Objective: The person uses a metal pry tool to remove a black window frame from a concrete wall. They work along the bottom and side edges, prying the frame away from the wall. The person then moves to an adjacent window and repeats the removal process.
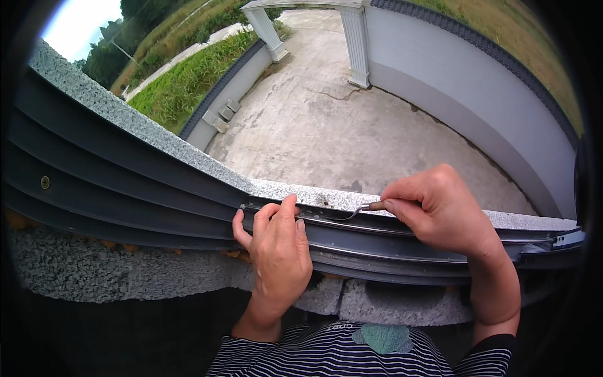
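Observation:
In my right hand (440, 204) the fingers are pinched round the short wooden handle of a small cranked-neck spatula (359, 210). Its thin metal blade points left and lies low along the outer channel of a dark grey sliding-window track (377, 240). My left hand (281, 251) rests on the track near its left corner, fingers bent and apart, with the fingertips close to the blade's end. Small pale crumbs (317, 215) lie in the channel between the hands. Exactly where the blade tip ends by the left fingers is hard to make out.
Beyond the track runs a speckled granite sill (286, 190), with a drop to a concrete yard (301, 119). The dark window jamb (113, 182) rises at left, with a screw (44, 183) in it. Rough blocks (370, 301) lie on my side. A white fitting (568, 238) sits at the track's right end.

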The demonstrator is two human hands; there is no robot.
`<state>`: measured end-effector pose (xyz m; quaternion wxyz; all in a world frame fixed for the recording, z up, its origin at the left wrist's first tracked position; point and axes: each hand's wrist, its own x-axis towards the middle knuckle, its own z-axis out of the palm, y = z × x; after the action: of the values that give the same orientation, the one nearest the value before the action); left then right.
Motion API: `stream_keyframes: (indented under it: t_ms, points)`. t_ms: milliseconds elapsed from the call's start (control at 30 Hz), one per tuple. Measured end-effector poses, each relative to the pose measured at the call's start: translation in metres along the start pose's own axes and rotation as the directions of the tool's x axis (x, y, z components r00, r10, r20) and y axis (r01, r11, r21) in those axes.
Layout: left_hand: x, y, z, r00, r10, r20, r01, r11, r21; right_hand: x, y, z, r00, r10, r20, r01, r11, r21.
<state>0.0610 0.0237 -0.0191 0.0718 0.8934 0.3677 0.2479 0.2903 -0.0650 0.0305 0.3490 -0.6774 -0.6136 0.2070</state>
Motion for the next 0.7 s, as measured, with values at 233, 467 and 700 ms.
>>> stream_keyframes:
  t_ms: [233, 467, 700]
  points:
    - [0.002, -0.002, 0.002, 1.000, 0.011, 0.026, -0.009, 0.996, -0.092, 0.001, 0.007, 0.017, 0.991, -0.125, -0.045, 0.123, 0.991, -0.052]
    - [0.001, -0.002, 0.005, 0.999, -0.029, 0.024, 0.034, 0.972, -0.234, 0.000, 0.008, 0.022, 0.982, -0.173, -0.072, 0.165, 0.980, -0.106]
    - [0.000, -0.001, 0.002, 0.998, -0.003, 0.069, 0.032, 0.911, -0.411, 0.000, 0.010, 0.017, 0.992, -0.121, -0.038, 0.121, 0.993, 0.003]
